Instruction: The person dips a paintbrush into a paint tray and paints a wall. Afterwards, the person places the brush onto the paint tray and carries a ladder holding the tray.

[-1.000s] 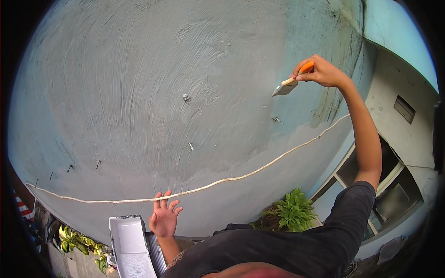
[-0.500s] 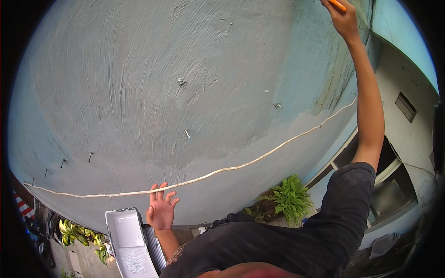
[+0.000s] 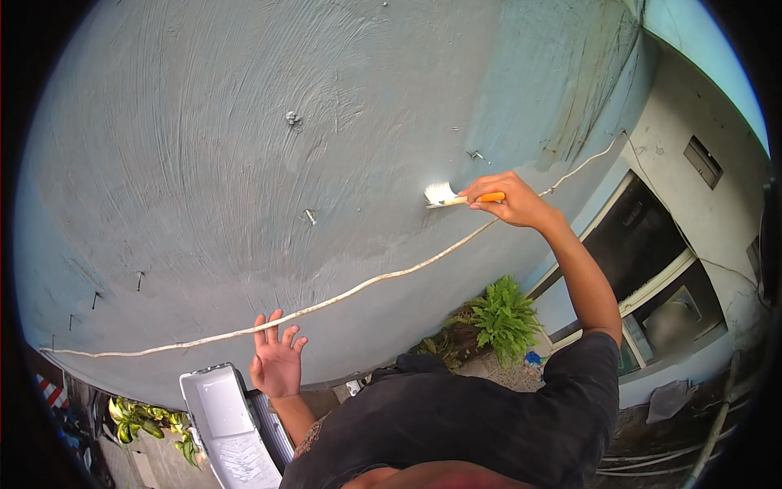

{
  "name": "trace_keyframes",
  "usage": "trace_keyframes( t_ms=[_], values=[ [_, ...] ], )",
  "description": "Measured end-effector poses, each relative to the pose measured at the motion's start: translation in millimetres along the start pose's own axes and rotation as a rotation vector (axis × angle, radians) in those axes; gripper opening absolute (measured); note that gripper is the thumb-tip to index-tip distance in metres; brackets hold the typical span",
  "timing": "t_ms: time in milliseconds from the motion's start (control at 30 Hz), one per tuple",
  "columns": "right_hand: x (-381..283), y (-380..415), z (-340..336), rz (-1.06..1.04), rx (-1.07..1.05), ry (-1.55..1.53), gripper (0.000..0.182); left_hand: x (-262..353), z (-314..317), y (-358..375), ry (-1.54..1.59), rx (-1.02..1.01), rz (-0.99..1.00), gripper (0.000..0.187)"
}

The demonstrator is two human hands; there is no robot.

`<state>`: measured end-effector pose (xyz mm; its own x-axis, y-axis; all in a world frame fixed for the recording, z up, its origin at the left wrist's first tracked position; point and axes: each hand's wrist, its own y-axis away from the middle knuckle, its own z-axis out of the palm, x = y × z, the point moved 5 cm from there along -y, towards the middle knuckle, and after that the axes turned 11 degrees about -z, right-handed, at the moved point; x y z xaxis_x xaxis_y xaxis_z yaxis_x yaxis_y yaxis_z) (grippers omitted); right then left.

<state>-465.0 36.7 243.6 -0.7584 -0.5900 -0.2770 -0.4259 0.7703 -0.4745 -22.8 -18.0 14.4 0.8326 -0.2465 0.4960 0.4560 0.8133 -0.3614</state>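
My right hand (image 3: 509, 200) grips a paintbrush (image 3: 468, 198) by its orange handle. The white bristles (image 3: 440, 194) are fanned out against the grey-blue wall (image 3: 383, 147), above a pale cord (image 3: 383, 279) that runs slantwise across it. Lower left, my left hand (image 3: 278, 363) is raised with its fingers spread, palm showing, and the fingertips overlap the cord. Beside that hand stands a white paint tray (image 3: 218, 403) with white paint on its ribbed slope.
Nails and a screw (image 3: 309, 217) stick out of the wall. A green fern (image 3: 507, 319) grows at the wall's foot, and a yellow-green leafy plant (image 3: 134, 417) stands lower left. To the right is a window (image 3: 635, 220) with a loose wire nearby.
My right hand has come down from the top right with the paintbrush, which now meets the wall near the middle. My left hand stays spread by the cord. The view has shifted slightly.
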Motion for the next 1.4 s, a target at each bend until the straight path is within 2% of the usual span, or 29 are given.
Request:
trace_keyframes(
  t_ms=[33,133,233,267,367,433,500,567,733,800,867,900,1033,1133,1200,1233,1300,1400],
  values=[
    [-1,-11,-9,0.016,-0.059,-0.046,0.008,-1,-1,0,0.002,0.005,-0.002,0.083],
    [-17,-53,-76,-0.189,0.046,0.218,0.010,1,0,0,-0.007,0.001,-0.003,0.083],
    [-73,-84,-153,-0.381,0.213,0.529,0.010,2,1,0,-0.020,0.019,-0.001,0.083],
    [-85,-95,-168,-0.383,0.212,0.519,0.010,1,0,0,-0.020,0.004,-0.001,0.083],
    [-127,-100,-200,-0.763,0.697,0.864,0.008,2,2,1,-0.026,0.003,-0.002,0.082],
    [-116,-103,-185,-0.757,0.693,0.859,0.008,2,3,0,-0.027,0.006,-0.001,0.081],
    [-80,-101,-132,-0.618,0.446,0.845,0.016,2,2,0,-0.054,0.034,-0.016,0.077],
    [-66,-81,-72,-0.687,0.441,0.886,0.013,3,-10,2,-0.110,0.066,-0.053,0.075],
    [-51,-8,61,-0.360,0.137,0.504,0.012,3,-7,0,-0.178,0.139,-0.073,0.071],
    [-40,0,83,-0.307,0.061,0.410,0.010,2,-3,-3,-0.135,0.120,-0.064,0.070],
    [-28,-1,103,-0.125,-0.199,0.188,0.010,1,-3,-4,-0.122,0.117,-0.058,0.071],
    [-26,-8,97,-0.124,-0.197,0.184,0.010,2,-3,-2,-0.110,0.121,-0.059,0.071],
    [-45,-70,4,-0.314,0.048,0.217,0.010,3,-1,-2,-0.123,0.132,-0.060,0.072],
    [-106,-101,-80,-0.630,0.260,0.535,0.010,3,-1,0,-0.114,0.110,-0.054,0.073],
    [-103,-96,-124,-0.724,0.485,0.857,0.011,2,-1,-2,-0.127,0.103,-0.046,0.074],
    [-143,-114,-118,-0.848,0.589,0.909,0.011,2,-1,-1,-0.125,0.106,-0.054,0.074],
    [-141,-118,-112,-0.848,0.604,0.901,0.013,2,-1,-2,-0.125,0.102,-0.045,0.074],
    [-93,-100,-44,-0.733,0.426,0.921,0.015,2,-1,-1,-0.121,0.111,-0.046,0.073]
  ],
)
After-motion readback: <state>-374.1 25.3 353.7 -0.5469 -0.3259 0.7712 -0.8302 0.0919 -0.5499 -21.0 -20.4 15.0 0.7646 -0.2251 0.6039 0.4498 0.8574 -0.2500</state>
